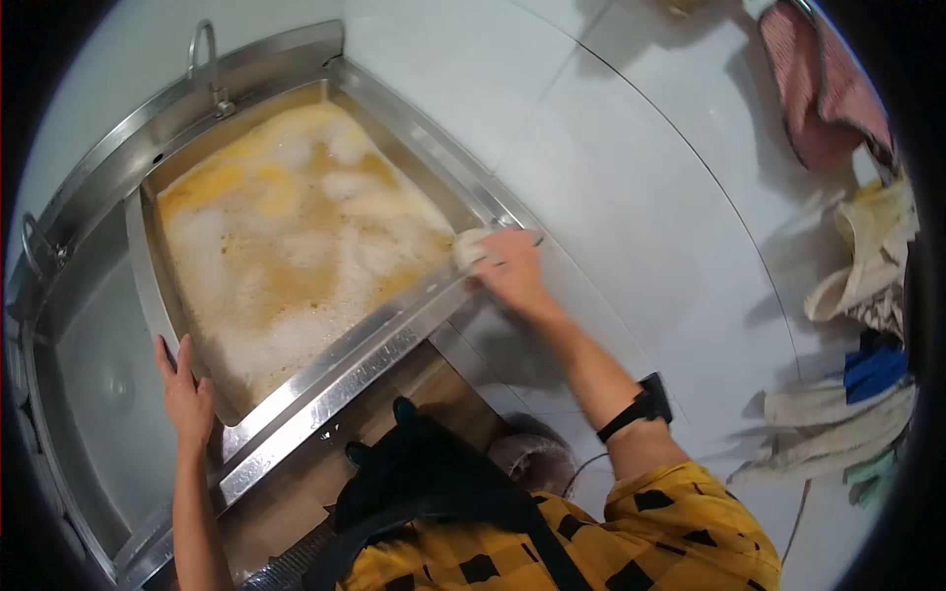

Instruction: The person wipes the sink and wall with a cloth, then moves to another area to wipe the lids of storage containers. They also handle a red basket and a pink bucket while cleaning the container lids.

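A steel sink basin holds cloudy yellow-brown water with foam on top. At its front right corner, my right hand is closed on a pale cloth pressed against the rim. My left hand rests on the divider between the two basins, near its front end, with fingers apart and nothing held. To the left is the second basin, grey inside.
Two curved faucets stand along the back edge. A pink cloth, a blue cloth and several pale cloths hang at the right. A bucket stands below, near my body.
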`<action>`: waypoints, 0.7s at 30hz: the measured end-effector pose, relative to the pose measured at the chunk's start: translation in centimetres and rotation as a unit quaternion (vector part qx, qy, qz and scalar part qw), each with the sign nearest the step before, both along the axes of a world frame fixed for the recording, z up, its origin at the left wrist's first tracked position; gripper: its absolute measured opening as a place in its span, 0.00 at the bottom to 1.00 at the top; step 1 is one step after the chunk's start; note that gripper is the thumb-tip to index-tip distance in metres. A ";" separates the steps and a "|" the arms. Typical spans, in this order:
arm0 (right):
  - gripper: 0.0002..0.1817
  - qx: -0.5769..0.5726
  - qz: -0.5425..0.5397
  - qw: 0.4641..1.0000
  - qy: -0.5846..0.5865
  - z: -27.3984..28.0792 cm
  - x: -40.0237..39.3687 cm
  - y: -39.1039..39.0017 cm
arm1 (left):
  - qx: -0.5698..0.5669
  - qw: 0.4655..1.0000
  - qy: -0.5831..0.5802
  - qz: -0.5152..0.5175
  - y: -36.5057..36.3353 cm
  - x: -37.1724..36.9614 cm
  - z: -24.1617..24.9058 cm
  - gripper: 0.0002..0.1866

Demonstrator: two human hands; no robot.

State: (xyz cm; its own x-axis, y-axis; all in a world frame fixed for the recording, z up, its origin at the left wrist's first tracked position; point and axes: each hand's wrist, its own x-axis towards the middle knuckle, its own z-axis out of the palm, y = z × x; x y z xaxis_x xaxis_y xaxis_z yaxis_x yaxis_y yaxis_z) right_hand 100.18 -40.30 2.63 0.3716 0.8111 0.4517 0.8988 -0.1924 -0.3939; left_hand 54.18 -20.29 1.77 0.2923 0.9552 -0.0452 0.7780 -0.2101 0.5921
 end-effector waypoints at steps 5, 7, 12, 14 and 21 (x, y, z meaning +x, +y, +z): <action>0.17 -0.005 0.090 0.995 -0.053 0.9 -17.0 1.6 | 0.147 0.985 0.013 -0.086 -0.4 -3.2 -3.7 0.33; 0.20 0.050 0.172 0.984 0.000 0.9 -21.7 1.7 | 0.122 0.988 0.018 -0.092 -3.7 -2.8 -1.4 0.30; 0.18 0.050 0.425 0.856 0.290 -2.6 -27.2 -2.6 | 0.140 0.985 0.097 -0.037 -10.0 -3.6 0.6 0.24; 0.18 0.068 0.362 0.853 0.370 -2.7 -24.2 -4.1 | 0.162 0.975 0.152 -0.026 -10.1 -3.6 0.1 0.24; 0.13 0.225 -0.103 0.904 0.348 -3.8 -4.9 -7.5 | 0.184 0.965 0.186 0.001 -10.4 -2.5 0.1 0.24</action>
